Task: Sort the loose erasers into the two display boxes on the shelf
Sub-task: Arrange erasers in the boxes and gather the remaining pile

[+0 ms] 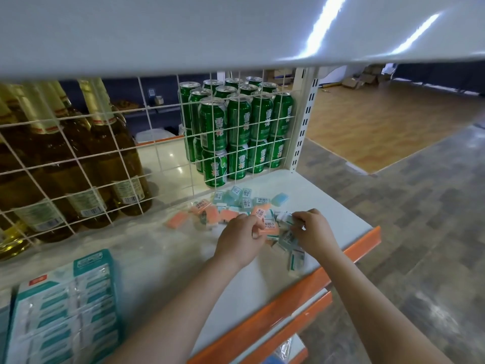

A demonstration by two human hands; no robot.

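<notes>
A heap of loose erasers (237, 203) in orange, blue and white-teal wrappers lies on the white shelf (168, 258), toward its right end. My left hand (240, 239) pinches an orange eraser (269, 228) with a barcode label at the near side of the heap. My right hand (313, 231) is closed on a bunch of white-teal erasers (286, 222) right beside it. A teal display box (65, 308) filled with white-teal erasers stands at the shelf's near left. A second box edge (4, 319) shows at the far left border.
A white wire grid (110, 158) backs the shelf, with brown bottles (78, 158) and stacked green cans (236, 132) behind it. The shelf's orange front edge (301, 285) runs diagonally. An upper shelf (210, 32) overhangs. Tiled floor (420, 219) lies to the right.
</notes>
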